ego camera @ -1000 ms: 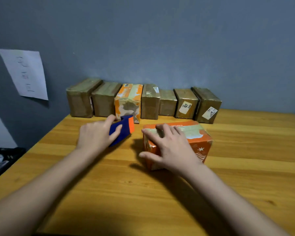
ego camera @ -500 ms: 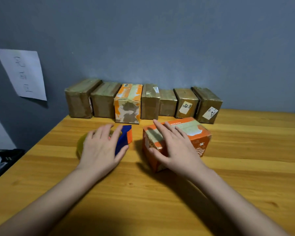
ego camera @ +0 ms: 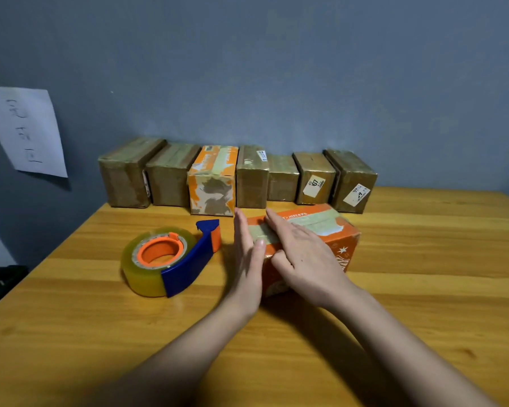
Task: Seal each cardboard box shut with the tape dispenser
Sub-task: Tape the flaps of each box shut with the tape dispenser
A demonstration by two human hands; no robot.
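the orange box (ego camera: 329, 245) sits closed on the wooden table (ego camera: 423, 289), a strip of pale tape running along its top; what's inside can't be seen. right hand (ego camera: 303, 254) lies flat on the lid, fingers straight and pressing down on the tape, grasping nothing. left hand (ego camera: 247, 259) stands on edge with straight fingers against the box's left side, also gripping nothing. just left of that hand the tape dispenser (ego camera: 171, 259) lies on the table, released, blue handle pointing toward the far side, clear roll on an orange hub nearer the table's left edge. along the far edge, against the grey wall (ego camera: 276, 69), a row of seven boxes (ego camera: 238, 177) stands side by side, touching, all closed and taped: six brown, one orange third from the left. the orange box sits just near of that row's right half. a sheet of paper (ego camera: 24, 130) hangs on the wall at far left. open tabletop stretches to the right of the box and across the near side around the forearms.
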